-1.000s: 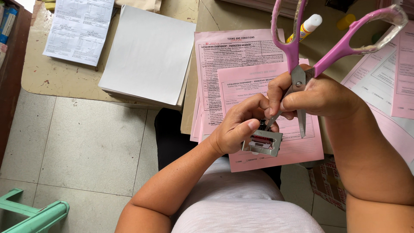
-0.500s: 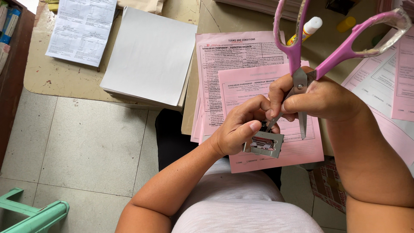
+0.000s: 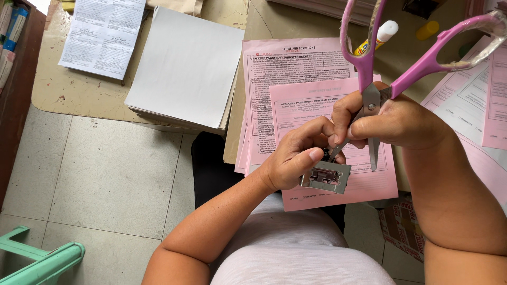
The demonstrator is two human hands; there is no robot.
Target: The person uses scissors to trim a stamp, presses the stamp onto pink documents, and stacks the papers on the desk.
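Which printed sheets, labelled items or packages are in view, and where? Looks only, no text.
Pink printed forms: stacked on the desk edge under the hands, rectangular, dark print.
More pink forms: far right, overlapping.
White printed sheet: top left on the tan desk, dense table layout.
Blank white paper stack: beside it, plain.
Yellow glue tube with white cap: top centre, labelled.
Blue and white packages: far left edge, partly cut off.
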